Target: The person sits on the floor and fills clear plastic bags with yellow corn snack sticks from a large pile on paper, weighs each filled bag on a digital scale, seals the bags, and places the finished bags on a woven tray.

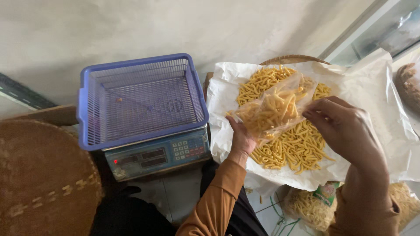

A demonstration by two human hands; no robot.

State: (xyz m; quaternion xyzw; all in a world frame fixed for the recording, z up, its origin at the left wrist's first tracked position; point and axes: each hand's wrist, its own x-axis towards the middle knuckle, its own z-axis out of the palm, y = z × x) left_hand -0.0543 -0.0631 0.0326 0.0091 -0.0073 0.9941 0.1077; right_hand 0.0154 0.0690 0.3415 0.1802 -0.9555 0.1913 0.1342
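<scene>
My left hand (pixel 241 139) holds up a clear plastic bag (pixel 274 109) partly filled with yellow stick snacks, gripping it from below. My right hand (pixel 345 131) pinches the bag's right edge near its mouth. Under both hands a heap of the same yellow stick snacks (pixel 297 146) lies on white paper (pixel 372 87) spread over a round woven tray (pixel 292 58). To the left, a blue plastic mesh basket (pixel 140 99) sits on a digital scale (pixel 159 154); the basket holds only a crumb or two.
A brown woven round lid (pixel 41 179) lies at the lower left. Sealed bags of snacks (pixel 315 207) rest on the floor below the paper. A pale wall runs behind, and a glass-fronted case (pixel 385 26) stands at the upper right.
</scene>
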